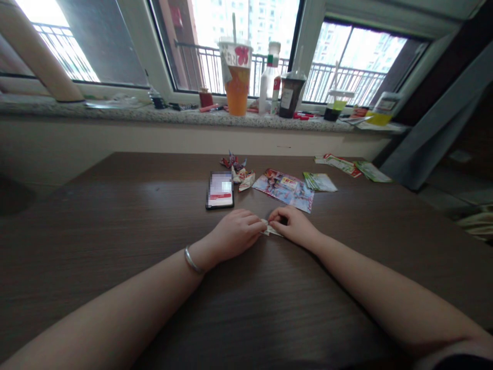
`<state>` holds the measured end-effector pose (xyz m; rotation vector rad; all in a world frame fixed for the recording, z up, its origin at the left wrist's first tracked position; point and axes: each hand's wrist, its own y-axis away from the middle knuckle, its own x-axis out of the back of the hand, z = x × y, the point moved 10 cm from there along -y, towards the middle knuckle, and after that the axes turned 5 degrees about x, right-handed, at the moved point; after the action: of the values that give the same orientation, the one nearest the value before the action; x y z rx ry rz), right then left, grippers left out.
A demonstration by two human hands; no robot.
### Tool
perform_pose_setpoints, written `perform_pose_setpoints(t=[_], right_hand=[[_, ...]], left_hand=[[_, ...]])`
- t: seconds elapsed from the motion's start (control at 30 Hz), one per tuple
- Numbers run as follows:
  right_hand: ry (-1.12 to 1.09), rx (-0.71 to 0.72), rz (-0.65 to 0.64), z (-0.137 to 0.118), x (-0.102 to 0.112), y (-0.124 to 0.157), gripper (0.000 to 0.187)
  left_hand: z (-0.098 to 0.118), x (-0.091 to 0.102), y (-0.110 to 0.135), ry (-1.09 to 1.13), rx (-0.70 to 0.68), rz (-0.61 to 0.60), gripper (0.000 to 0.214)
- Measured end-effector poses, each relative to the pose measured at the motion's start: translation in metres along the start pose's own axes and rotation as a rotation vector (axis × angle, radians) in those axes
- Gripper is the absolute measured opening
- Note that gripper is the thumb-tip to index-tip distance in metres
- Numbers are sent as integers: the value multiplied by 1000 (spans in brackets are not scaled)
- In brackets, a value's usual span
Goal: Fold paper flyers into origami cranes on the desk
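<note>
A small piece of pale folded paper [272, 230] lies low over the brown table [162, 308], between my two hands. My left hand [239, 231], with a silver bangle at the wrist, is closed with its fingertips on the paper's left end. On the right end, the thumb and fingers of my right hand [295, 225] pinch together. Fingers cover much of the paper, so its full shape is hidden. Just beyond my left hand is a phone [220, 198] with a lit screen. Beside it sit a cream-and-red folded paper piece [245, 180] and a purple-red one [233, 162].
A colourful printed sheet [285, 191] and a stack of green-white papers [320, 182] lie beyond my right hand. More paper strips [341, 165] are at the far right edge. Along the windowsill [127, 110] stand a large orange drink cup [236, 82], a dark cup [291, 95] and bottles.
</note>
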<state>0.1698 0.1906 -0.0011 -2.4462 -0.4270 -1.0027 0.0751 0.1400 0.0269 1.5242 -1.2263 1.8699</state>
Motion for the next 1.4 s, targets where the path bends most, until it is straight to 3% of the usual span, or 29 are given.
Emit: perform_pose_setpoints(t=[0.17,0.4,0.63,0.83,1.1,1.4], right_hand=[[63,43,8,-1,1,1,5],[106,212,-8,-14,4,1,6],[165,341,-53,-23,3,5,15],[203,362,-50,-29,3,8,14],[277,331,-82,-30,0,10,11],[353,387,-89,-40,1,12,18]], left_hand=[[2,-2,2,12,-32,16,22],[3,0,2,23,-37,27,21],[13,-2,2,-94,-29,-49,16],[7,-4,1,-95,43,-80,20],[12,1,1,-173,46,-37,14],[4,4,-1,-166,96,-9,19]])
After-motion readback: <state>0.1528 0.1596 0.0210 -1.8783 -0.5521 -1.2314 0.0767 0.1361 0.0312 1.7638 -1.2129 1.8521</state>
